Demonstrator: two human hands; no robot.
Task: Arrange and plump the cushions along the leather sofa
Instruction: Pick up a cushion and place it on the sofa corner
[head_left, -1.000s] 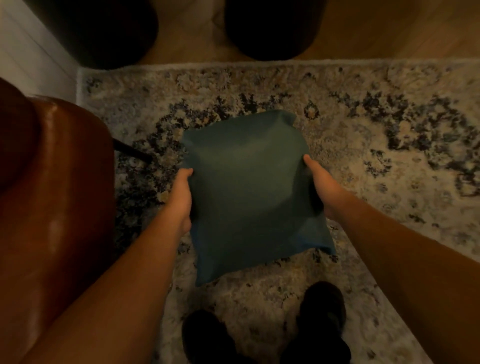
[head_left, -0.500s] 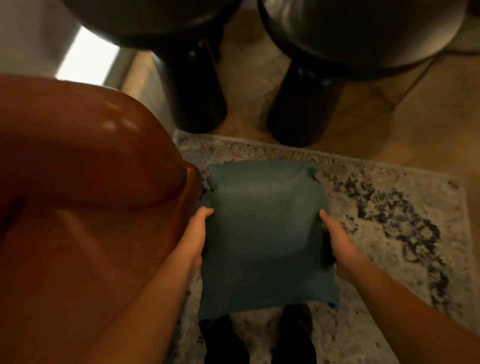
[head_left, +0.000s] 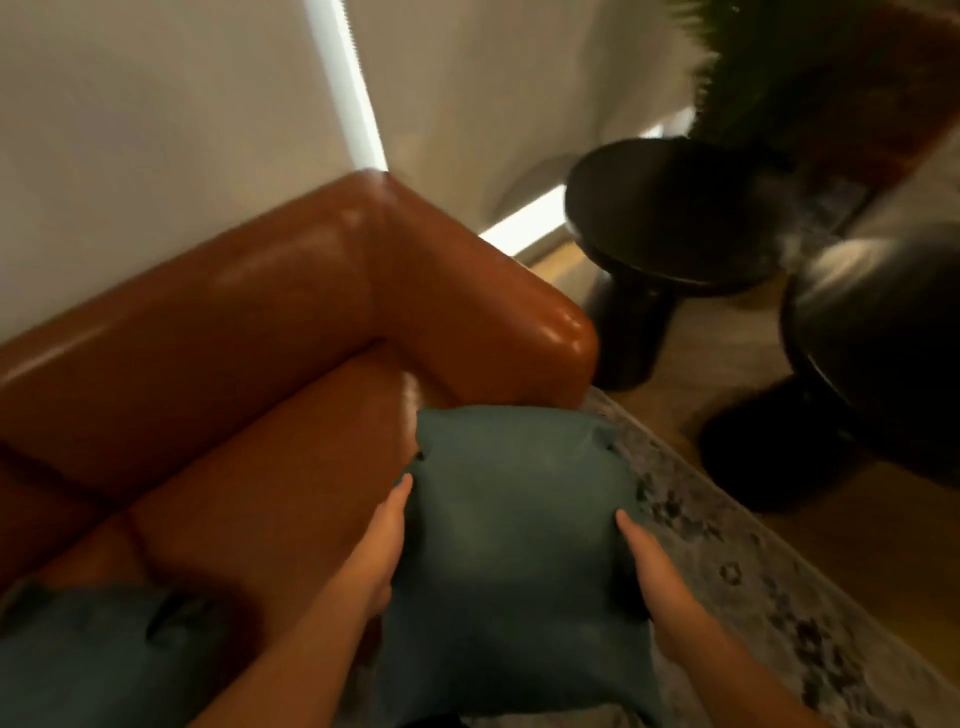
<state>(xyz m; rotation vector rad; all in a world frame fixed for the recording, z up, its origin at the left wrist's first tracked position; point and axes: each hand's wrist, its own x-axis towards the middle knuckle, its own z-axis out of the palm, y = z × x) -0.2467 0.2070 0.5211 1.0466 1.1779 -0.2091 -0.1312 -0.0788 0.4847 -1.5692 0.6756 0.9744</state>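
Note:
I hold a teal cushion (head_left: 514, 530) in the air between both hands, just off the front right corner of the brown leather sofa (head_left: 249, 364). My left hand (head_left: 382, 551) grips its left edge, thumb on top. My right hand (head_left: 649, 577) grips its right edge in the same way. The fingers under the cushion are hidden. A second teal cushion (head_left: 104, 660) lies on the sofa seat at the lower left, partly cut off by the frame edge.
The sofa arm (head_left: 483, 301) is right behind the held cushion. Two round black side tables (head_left: 670, 218) (head_left: 878, 322) stand on the wooden floor to the right. A patterned rug (head_left: 753, 587) lies under me. A white wall (head_left: 156, 114) backs the sofa.
My view has swung up and left from the rug to the sofa corner. The cushion, still held at both edges, has moved toward the sofa seat. The second cushion has come into view.

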